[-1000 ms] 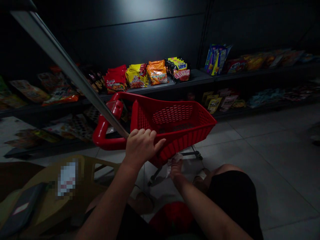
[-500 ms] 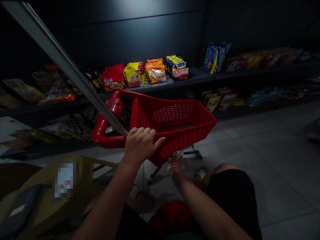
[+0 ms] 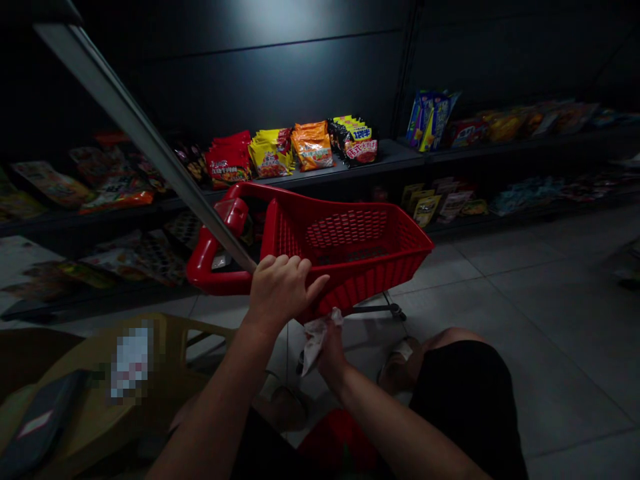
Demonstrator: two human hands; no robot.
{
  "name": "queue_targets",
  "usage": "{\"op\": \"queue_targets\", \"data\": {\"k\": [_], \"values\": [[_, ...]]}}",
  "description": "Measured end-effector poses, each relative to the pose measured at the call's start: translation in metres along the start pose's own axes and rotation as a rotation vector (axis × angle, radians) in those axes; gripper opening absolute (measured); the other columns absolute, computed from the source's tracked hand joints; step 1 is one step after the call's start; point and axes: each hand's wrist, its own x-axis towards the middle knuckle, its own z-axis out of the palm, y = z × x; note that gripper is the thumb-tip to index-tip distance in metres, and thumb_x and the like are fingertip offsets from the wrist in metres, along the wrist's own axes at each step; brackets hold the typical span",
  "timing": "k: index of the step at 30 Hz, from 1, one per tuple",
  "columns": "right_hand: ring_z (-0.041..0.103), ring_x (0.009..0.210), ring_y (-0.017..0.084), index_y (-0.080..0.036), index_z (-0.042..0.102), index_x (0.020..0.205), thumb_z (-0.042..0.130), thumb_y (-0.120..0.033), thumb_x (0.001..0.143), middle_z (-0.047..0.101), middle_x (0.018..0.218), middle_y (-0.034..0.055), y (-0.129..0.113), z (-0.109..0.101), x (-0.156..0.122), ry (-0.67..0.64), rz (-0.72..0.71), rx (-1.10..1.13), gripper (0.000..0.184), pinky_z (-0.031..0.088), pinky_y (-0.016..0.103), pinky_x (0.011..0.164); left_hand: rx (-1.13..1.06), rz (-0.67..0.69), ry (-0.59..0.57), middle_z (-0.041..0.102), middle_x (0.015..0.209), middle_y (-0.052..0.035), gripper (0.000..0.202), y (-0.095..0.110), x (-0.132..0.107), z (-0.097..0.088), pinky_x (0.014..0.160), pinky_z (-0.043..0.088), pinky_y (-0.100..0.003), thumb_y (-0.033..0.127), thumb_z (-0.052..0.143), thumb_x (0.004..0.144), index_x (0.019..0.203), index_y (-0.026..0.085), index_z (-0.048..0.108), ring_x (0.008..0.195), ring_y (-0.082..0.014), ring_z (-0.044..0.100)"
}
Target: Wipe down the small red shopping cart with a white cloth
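A small red plastic shopping cart (image 3: 370, 275) stands before me, its basket side perforated with small holes. My left hand (image 3: 280, 290) is closed over the near rim, thumb pointing right, beside the foot of a slanting metal pole (image 3: 165, 160). Lower down, my right hand (image 3: 334, 350) grips a crumpled white cloth (image 3: 316, 335) at the underside of the basket, close to the cart's leg. Whether the cloth touches the plastic there I cannot tell. The fingertips of my right hand are partly hidden by the cloth.
Dark shelves (image 3: 395, 155) behind the cart hold noodle packets (image 3: 313, 147) and other bagged snacks. A yellowish-brown stool (image 3: 170, 327) at the lower left carries a dark phone-like object (image 3: 43, 423). My knees flank the cart's near side above a tiled floor (image 3: 545, 320).
My right hand has moved left along the cart's underside with the white cloth, more of which now shows. The left hand keeps its place on the rim.
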Motion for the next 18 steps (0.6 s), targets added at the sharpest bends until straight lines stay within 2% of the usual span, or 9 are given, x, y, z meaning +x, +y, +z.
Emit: {"op": "queue_targets", "data": {"k": [2, 4, 6, 8, 10, 15, 18], "values": [[0.068, 0.085, 0.020, -0.028, 0.046, 0.115, 0.066, -0.045, 0.076, 0.070, 0.105, 0.0008, 0.003, 0.005, -0.007, 0.043, -0.058, -0.001, 0.047, 0.055, 0.032, 0.071, -0.005, 0.001, 0.002, 0.068, 0.077, -0.0073, 0.048, -0.001, 0.000, 0.001, 0.080, 0.035, -0.043, 0.059, 0.038, 0.095, 0.083, 0.020, 0.064, 0.079, -0.0264, 0.061], [0.067, 0.089, 0.019, -0.027, 0.049, 0.111, 0.072, -0.038, 0.070, 0.069, 0.104, 0.0001, 0.006, -0.001, -0.007, 0.040, -0.087, -0.065, 0.048, 0.053, 0.032, 0.077, -0.009, 0.003, 0.002, 0.068, 0.078, -0.0074, 0.048, -0.002, 0.001, 0.002, 0.081, 0.035, -0.043, 0.059, 0.038, 0.095, 0.083, 0.020, 0.064, 0.080, -0.0263, 0.062], [0.065, 0.080, 0.019, -0.025, 0.051, 0.102, 0.074, -0.032, 0.063, 0.070, 0.091, -0.0012, 0.005, -0.015, 0.000, 0.073, -0.048, -0.124, 0.046, 0.052, 0.031, 0.072, -0.010, 0.003, 0.002, 0.068, 0.078, -0.0076, 0.047, -0.002, 0.001, 0.003, 0.081, 0.035, -0.043, 0.058, 0.039, 0.095, 0.083, 0.020, 0.064, 0.080, -0.0264, 0.061], [0.063, 0.068, 0.018, -0.026, 0.050, 0.097, 0.074, -0.027, 0.057, 0.067, 0.080, -0.0034, 0.000, -0.027, 0.006, 0.159, 0.026, -0.112, 0.046, 0.050, 0.029, 0.063, -0.011, 0.002, 0.004, 0.068, 0.078, -0.0078, 0.047, -0.002, 0.001, 0.004, 0.081, 0.035, -0.043, 0.058, 0.039, 0.095, 0.083, 0.020, 0.065, 0.080, -0.0264, 0.061], [0.060, 0.061, 0.016, -0.027, 0.049, 0.097, 0.072, -0.026, 0.057, 0.065, 0.074, -0.0050, -0.005, -0.031, 0.008, 0.191, 0.043, -0.068, 0.046, 0.047, 0.027, 0.057, -0.016, 0.001, 0.008, 0.068, 0.077, -0.0079, 0.046, -0.001, 0.001, 0.004, 0.081, 0.035, -0.043, 0.057, 0.040, 0.095, 0.083, 0.020, 0.065, 0.080, -0.0266, 0.061], [0.061, 0.058, 0.015, -0.023, 0.054, 0.097, 0.068, -0.027, 0.061, 0.065, 0.068, -0.0056, -0.017, -0.011, -0.009, -0.046, 0.101, -0.213, 0.039, 0.044, 0.023, 0.053, -0.008, -0.002, 0.014, 0.068, 0.077, -0.0078, 0.046, -0.002, 0.001, 0.004, 0.079, 0.034, -0.043, 0.057, 0.039, 0.096, 0.082, 0.020, 0.064, 0.079, -0.0266, 0.061], [0.060, 0.054, 0.016, -0.022, 0.054, 0.096, 0.069, -0.025, 0.059, 0.067, 0.069, -0.0039, -0.042, -0.008, -0.007, -0.045, 0.139, -0.301, 0.040, 0.043, 0.024, 0.048, -0.008, 0.007, 0.011, 0.067, 0.076, -0.0076, 0.045, -0.004, 0.001, 0.004, 0.079, 0.034, -0.042, 0.056, 0.039, 0.096, 0.082, 0.021, 0.064, 0.079, -0.0262, 0.061]]}}
